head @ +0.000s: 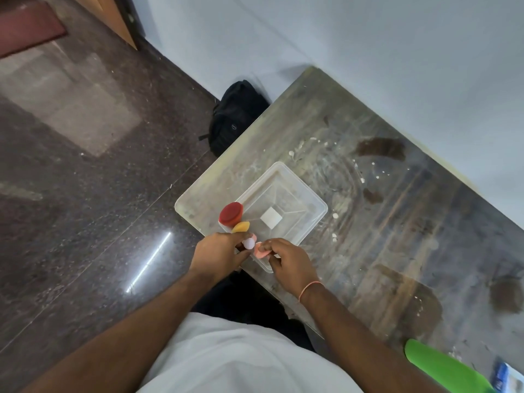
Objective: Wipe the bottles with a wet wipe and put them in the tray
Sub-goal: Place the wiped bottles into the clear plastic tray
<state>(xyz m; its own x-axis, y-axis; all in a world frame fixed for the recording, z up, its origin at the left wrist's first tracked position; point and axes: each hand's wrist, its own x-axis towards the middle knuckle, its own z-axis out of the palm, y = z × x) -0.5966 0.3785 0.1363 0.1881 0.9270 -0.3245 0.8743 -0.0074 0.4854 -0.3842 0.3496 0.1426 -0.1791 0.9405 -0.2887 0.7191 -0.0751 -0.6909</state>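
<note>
A clear plastic tray (309, 194) sits at the table's left edge. A red-capped bottle (231, 213) and a yellow-capped bottle (241, 227) stand at the tray's near left side. My left hand (219, 253) grips a small bottle with a white cap (249, 243) at the tray's near corner. My right hand (289, 260) pinches a pink-capped bottle (262, 252) right beside it. The bodies of both held bottles are hidden by my fingers. No wet wipe is clearly visible.
The worn, stained table (397, 222) runs along a pale wall. A green object (442, 367) and a blue-and-white packet (507, 378) lie at its near right. A black backpack (235, 117) rests on the dark floor beside the table.
</note>
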